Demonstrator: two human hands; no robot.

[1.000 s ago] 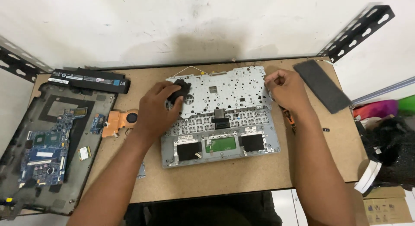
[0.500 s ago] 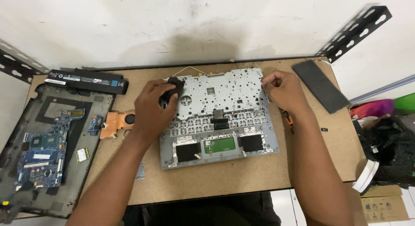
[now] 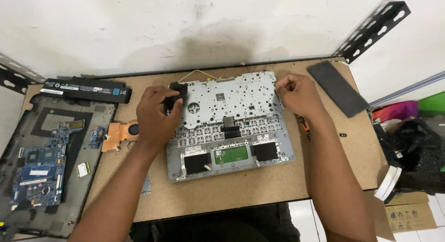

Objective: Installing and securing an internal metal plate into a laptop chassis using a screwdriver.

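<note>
- Two bare hands are seen over a chipboard table (image 3: pixel 259 191), with a white wall behind it.
- At the far left, a dark laptop base (image 3: pixel 28 177) with a blue circuit board (image 3: pixel 39 170) is laid at the table's left edge; its lower corner is cut off by the frame.
- A long black battery (image 3: pixel 88 89) is set along the back edge, just above the base.
- A copper heat pipe (image 3: pixel 116 133) is placed between the base and the left hand (image 3: pixel 155 117), close to the wrist.
- A small black part (image 3: pixel 176 96) is gripped by the curled fingers of the left hand at the back left corner of the grey keyboard frame (image 3: pixel 232 126); what kind of part it is cannot be made out.
- The keyboard frame is laid face down in the middle of the table, with bare board open in front of it up to the near edge.
- The right hand (image 3: pixel 296 94) is closed at the frame's back right corner; whether anything is pinched there cannot be told.
- A flat black strip (image 3: pixel 338 87) is laid well apart near the right back corner, with open board below it.
</note>
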